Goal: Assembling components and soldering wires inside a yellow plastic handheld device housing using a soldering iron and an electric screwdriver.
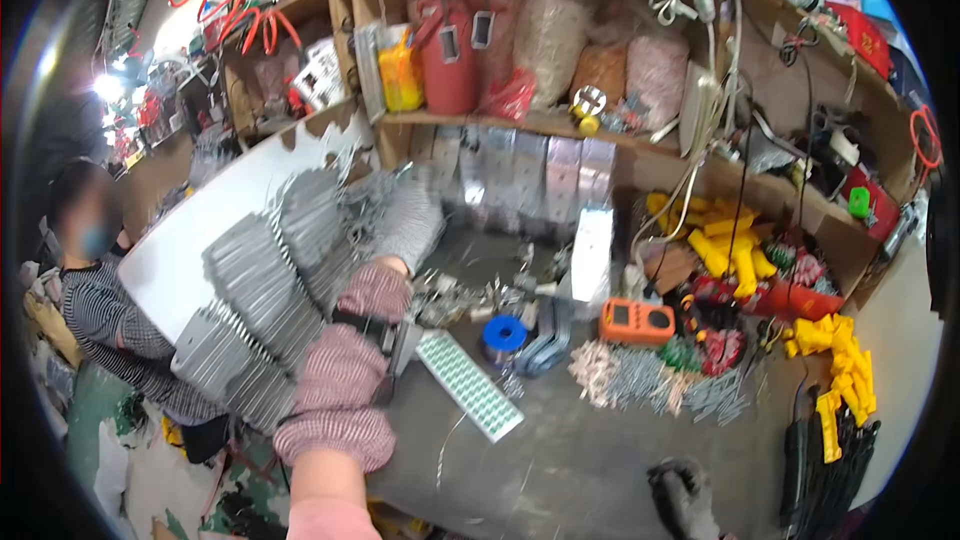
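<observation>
My left hand [410,215], in a light grey knit glove, reaches far across the bench beside a pile of small grey metal parts [365,205]. Its fingertips are smeared and blend into the pile, so a hold cannot be made out. Left of my forearm, rows of stacked grey strip-like pieces [258,275] lie on a white board [185,230]. My right hand [685,500], in a dark grey glove, rests low over the near right bench [590,470]. Its fingers are mostly hidden at the lower edge, and nothing shows in it.
Mid-bench are a blue wire spool [504,337], a white-and-green sheet [470,387] and an orange meter [637,321]. Small grey and pink parts [640,380] lie to the right, near black cables with yellow ends [830,430]. A masked person [125,310] is at far left.
</observation>
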Motion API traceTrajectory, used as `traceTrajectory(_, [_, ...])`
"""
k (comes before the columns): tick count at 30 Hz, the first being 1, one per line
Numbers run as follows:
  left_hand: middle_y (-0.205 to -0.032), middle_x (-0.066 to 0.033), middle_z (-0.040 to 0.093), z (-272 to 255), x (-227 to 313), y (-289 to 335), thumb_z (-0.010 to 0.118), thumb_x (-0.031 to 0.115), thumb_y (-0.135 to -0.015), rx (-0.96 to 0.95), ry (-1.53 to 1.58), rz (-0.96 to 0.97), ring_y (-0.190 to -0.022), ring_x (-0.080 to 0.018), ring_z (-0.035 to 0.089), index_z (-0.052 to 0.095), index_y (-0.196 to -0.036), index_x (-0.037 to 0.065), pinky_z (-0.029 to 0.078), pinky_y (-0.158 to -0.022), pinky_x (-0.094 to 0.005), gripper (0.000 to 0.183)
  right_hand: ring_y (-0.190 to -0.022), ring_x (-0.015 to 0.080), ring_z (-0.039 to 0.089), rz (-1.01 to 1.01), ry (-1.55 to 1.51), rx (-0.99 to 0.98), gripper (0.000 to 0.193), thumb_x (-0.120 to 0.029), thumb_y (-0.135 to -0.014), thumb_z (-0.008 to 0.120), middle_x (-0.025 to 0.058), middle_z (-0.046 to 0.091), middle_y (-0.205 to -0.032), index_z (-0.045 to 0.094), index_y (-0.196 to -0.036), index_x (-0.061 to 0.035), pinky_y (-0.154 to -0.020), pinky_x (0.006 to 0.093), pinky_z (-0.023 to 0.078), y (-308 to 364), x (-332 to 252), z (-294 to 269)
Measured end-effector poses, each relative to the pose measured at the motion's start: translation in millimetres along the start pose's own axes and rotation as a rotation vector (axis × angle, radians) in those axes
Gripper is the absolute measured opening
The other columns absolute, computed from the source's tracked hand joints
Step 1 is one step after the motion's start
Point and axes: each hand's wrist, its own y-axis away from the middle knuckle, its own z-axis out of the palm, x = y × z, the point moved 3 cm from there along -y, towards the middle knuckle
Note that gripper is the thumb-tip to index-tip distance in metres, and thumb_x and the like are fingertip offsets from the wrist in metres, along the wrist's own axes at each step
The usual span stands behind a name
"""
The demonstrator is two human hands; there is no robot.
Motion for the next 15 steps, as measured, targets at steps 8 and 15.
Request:
traceTrajectory(8, [-0.107, -0.0101, 0.072, 37, -178, -95, 0.062, 0.023, -0.092, 0.251, -0.915, -0.347, -0.100, -0.0295, 0.069, 0.069, -0.115, 0.010, 0.050, -0.088, -0.0456, 0.028, -0.069, 0.0140, 0.061, -0.003, -0.086, 0.007, 0.022, -0.022, -0.104, 0.056, 0.0073, 0.067, -0.088, 0.070, -0.108, -0.0048, -0.063, 0.0306, 0.050, -6, -11, 8])
traceTrajectory(15, [-0.113, -0.0208, 0.066, 2, -73, -61, 0.070, 0.016, -0.083, 0.266, -0.583, 0.075, -0.110, -0.0424, 0.063, 0.060, -0.119, 0.001, 0.044, -0.102, -0.0531, 0.041, -0.071, 0.0142, 0.062, -0.047, -0.036, -0.001, 0.021, -0.024, -0.104, 0.059, 0.0068, 0.068, -0.088, 0.069, -0.110, -0.0064, -0.065, 0.0303, 0.050, -12, 7, -3])
